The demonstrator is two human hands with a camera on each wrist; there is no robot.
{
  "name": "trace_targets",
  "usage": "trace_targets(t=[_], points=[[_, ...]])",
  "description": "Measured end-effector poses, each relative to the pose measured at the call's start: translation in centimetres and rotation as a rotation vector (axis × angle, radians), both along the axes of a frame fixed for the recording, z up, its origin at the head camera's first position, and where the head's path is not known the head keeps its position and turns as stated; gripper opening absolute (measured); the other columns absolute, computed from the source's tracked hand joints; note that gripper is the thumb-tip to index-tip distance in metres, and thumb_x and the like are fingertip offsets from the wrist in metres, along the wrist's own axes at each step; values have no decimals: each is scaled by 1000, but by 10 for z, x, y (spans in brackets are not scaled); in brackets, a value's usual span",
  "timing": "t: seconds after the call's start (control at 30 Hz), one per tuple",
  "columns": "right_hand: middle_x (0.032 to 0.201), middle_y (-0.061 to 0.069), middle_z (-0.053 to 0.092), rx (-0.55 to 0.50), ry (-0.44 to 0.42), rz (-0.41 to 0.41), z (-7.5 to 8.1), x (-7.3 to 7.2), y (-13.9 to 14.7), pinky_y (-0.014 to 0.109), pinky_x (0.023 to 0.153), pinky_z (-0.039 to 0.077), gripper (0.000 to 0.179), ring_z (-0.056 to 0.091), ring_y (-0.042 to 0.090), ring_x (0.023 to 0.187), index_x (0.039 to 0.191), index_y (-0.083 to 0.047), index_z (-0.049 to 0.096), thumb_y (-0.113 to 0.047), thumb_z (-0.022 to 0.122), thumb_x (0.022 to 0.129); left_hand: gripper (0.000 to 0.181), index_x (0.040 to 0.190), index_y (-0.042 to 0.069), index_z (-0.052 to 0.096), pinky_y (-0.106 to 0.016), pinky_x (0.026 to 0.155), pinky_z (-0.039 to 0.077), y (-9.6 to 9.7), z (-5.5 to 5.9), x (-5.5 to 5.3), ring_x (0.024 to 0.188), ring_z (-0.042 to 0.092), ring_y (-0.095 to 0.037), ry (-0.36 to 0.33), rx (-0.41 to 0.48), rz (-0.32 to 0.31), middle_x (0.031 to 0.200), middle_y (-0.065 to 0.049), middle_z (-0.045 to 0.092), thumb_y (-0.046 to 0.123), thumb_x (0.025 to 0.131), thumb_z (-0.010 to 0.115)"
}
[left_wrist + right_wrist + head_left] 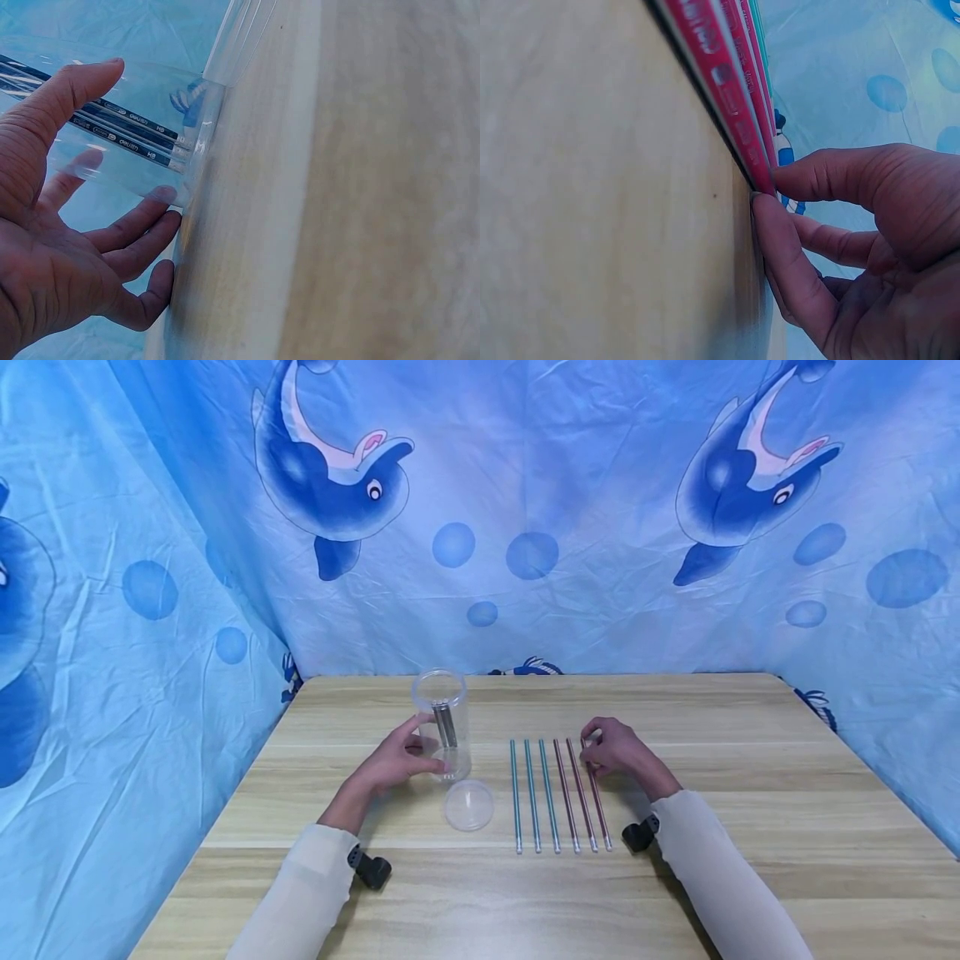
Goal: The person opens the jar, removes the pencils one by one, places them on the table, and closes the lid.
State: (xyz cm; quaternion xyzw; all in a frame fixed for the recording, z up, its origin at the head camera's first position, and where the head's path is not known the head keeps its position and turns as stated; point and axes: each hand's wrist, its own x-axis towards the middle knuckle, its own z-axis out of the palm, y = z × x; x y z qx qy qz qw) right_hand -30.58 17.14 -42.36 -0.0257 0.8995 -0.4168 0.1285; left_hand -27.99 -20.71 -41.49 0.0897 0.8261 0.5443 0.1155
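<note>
My left hand [397, 756] is round the lower part of a clear plastic jar [461, 731], which stands upright on the table. Inside the jar are several black pencils [127, 120], their printed HB ends at the bottom. On the right, my right hand [618, 750] pinches the far end of the rightmost red pencil [731, 94] between thumb and forefinger. Two more red pencils [580, 793] lie to its left, then three teal pencils [533, 793], all in one row. The pencils' silver ends point toward me.
A round clear lid [468, 805] lies flat in front of the jar, left of the pencil row. The wooden table [480, 902] ends at a blue cloth backdrop [480, 485] with dolphins, which also hangs along both sides.
</note>
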Motion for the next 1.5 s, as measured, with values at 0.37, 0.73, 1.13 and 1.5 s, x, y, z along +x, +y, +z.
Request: trace_targets(t=[0.37,0.73,1.13,1.5], points=[[94,16,59,-31,-12,-25,-2,-1,0,33,64,58,35,65,24,71,122,3,55,-2,66,89,79,146,23,44,-52,90,45,-2,-5,-3,127,48,-42,13,0,-4,136,-24,52,13,80,85],[91,16,60,-33,-16,-25,0,-3,0,34,63,58,36,65,23,70,122,2,57,0,65,88,76,145,21,46,-51,88,45,-1,-1,-1,126,47,-42,14,3,-4,136,-25,51,9,80,83],[95,16,59,-47,-15,-12,1,-2,2,34,65,58,37,65,25,73,123,3,56,0,65,87,77,145,23,46,-52,89,45,-1,-2,-2,126,48,-41,9,2,-1,135,-23,53,11,79,84],[96,16,59,-56,-17,-21,-1,-2,2,34,65,58,35,65,24,74,122,2,56,0,66,88,80,148,20,43,-53,87,46,-1,-4,-2,126,47,-44,19,22,-13,137,-27,51,8,79,83]])
